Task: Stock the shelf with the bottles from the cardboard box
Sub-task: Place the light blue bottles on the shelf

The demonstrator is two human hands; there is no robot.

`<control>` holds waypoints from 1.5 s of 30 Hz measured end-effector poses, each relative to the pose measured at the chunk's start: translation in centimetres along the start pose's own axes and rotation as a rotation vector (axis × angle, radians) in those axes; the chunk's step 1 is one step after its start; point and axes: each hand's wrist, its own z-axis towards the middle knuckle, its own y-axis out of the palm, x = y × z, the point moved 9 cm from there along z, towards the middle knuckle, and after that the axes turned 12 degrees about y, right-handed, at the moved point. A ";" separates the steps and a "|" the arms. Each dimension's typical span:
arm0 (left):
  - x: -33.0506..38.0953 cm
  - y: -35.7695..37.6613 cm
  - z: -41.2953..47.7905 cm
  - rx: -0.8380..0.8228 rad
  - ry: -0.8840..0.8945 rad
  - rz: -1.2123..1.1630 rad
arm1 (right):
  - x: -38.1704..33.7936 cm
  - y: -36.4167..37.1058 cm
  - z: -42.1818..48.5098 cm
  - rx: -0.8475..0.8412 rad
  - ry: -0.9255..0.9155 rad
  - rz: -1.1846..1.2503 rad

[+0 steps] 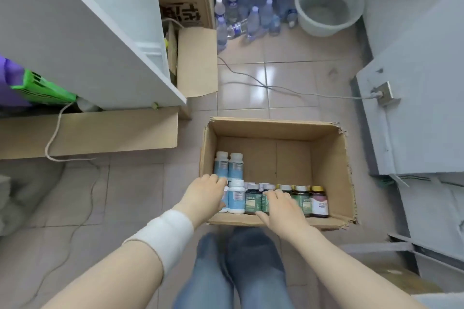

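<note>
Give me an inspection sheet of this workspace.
Surface: tiled floor, glossy.
Job's things: open cardboard box on floor; white-and-blue bottles and green bottles along its left and near walls; white shelf unit at left.
Clutter: water bottles and grey bucket at far wall.
Hands: left hand on white-and-blue bottles, grip unclear; right hand spread flat on green bottles.
Cables: grey cable crosses floor to wall socket.
Surroundings: more cardboard boxes beside shelf unit.

Reaches forward and down with both bare forearms, a white band (163, 236) round the left wrist. Curls the left hand (204, 193) round a bottle (225, 199) — fingers over its far side, thumb on the near side. Lays the right hand (281, 206) palm down, fingers spread and nearly straight — thumb out to the left.
</note>
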 end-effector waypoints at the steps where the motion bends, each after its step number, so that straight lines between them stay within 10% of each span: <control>1: -0.4 1.0 1.4 -0.018 -0.002 -0.004 | -0.3 0.8 1.7 -0.015 -0.011 0.010; 15: -4.6 10.3 13.7 -0.379 0.051 0.200 | -4.0 8.8 14.0 -0.244 -0.106 0.096; 24: -6.1 10.2 13.7 -0.429 -0.096 -0.186 | -2.8 8.9 14.4 -0.223 -0.039 0.350; 35: -6.1 1.2 9.0 0.046 -0.180 -0.478 | 0.2 3.3 10.3 -0.001 -0.057 0.850; 45: 1.0 -14.4 2.3 0.385 0.205 -1.015 | 10.1 -8.3 -4.1 0.320 0.193 1.403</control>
